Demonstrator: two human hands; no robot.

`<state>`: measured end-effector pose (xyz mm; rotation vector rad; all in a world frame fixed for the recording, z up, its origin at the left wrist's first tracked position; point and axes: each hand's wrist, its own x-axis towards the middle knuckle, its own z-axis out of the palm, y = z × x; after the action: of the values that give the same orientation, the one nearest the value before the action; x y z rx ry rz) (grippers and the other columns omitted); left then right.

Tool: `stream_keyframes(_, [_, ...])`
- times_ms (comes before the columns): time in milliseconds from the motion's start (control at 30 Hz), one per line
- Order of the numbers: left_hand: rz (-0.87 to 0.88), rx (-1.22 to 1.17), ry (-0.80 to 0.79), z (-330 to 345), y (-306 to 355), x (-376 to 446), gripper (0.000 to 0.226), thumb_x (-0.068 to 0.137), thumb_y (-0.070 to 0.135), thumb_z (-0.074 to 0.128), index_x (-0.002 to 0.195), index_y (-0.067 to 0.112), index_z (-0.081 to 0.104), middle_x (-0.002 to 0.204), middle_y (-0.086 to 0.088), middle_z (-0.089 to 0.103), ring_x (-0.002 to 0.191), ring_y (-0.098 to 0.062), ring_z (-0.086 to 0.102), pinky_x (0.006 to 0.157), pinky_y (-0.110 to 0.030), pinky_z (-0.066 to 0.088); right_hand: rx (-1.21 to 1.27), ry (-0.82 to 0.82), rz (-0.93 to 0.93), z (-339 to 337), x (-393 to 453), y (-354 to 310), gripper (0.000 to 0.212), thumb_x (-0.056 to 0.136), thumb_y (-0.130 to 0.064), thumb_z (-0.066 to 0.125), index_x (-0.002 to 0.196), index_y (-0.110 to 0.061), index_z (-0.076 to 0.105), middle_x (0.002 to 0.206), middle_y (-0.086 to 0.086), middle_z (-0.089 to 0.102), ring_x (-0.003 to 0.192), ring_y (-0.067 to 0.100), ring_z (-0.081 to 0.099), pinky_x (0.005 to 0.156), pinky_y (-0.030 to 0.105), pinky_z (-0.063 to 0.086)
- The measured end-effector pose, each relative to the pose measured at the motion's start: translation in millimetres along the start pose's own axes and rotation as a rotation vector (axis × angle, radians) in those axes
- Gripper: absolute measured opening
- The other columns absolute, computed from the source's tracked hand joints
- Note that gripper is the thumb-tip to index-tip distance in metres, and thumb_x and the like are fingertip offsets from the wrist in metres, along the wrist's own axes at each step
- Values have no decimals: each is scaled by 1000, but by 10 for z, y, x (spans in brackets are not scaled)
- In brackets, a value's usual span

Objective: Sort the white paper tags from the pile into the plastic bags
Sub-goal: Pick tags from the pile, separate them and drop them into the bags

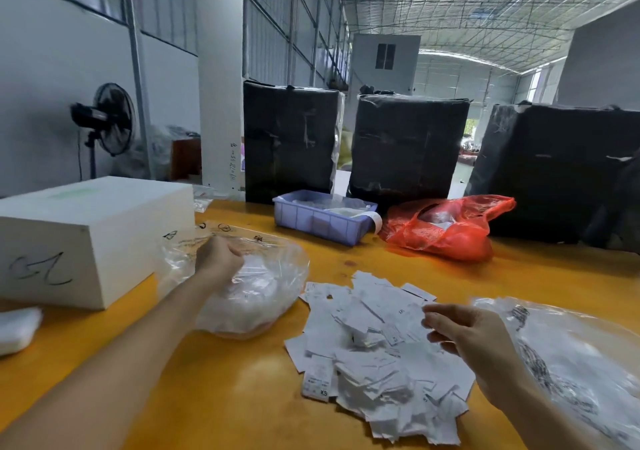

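Observation:
A loose pile of white paper tags (374,342) lies on the yellow table in front of me. To its left sits a clear plastic bag (256,297) with white tags inside. My left hand (218,259) reaches into the mouth of that bag with its fingers curled; what they hold is hidden. A second clear plastic bag (571,363) lies at the right edge. My right hand (467,338) hovers over the right side of the pile, fingers loosely bent, holding nothing I can see.
A white box (86,238) stands at the left, with a white packet (17,328) in front of it. Behind the pile are a lilac plastic tray (318,221) and a red plastic bag (446,227). Black wrapped bales (408,144) line the far table edge.

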<state>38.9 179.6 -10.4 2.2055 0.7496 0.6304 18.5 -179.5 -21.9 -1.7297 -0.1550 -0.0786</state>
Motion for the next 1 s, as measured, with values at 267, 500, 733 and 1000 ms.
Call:
stream_keyframes(267, [654,283,188,282,380,-494,26,85,-4,58,109,-2,65,113,-22,58,106,-35,53,88,-38,47,-304,31,-99,-37,123,155,15,85,-1,64,96,-8,71,82,1,71,70,8,63,60,14,47])
stream_keyframes(500, [805,278,-473,1102,660,-1150,50,96,52,37,138,27,46,148,1,37,137,-16,30,109,-33,29,-760,-26,-168,-94,95,307,30,91,-17,58,120,-11,63,121,3,64,110,12,58,92,19,42])
stream_keyframes(733, [760,425,-552,1353,708,-1277,110,48,96,-1,142,47,28,157,8,17,145,-21,12,114,-55,12,-836,377,-384,-684,-53,-249,18,86,-21,61,99,-13,70,96,5,72,90,24,66,73,32,51])
stream_keyframes(1000, [831,523,-706,1427,738,-1425,103,53,100,13,144,52,14,160,8,2,147,-22,-7,111,-62,-9,-1353,-22,170,-892,-97,363,78,80,-55,63,142,-31,22,138,5,32,125,30,36,97,46,40])
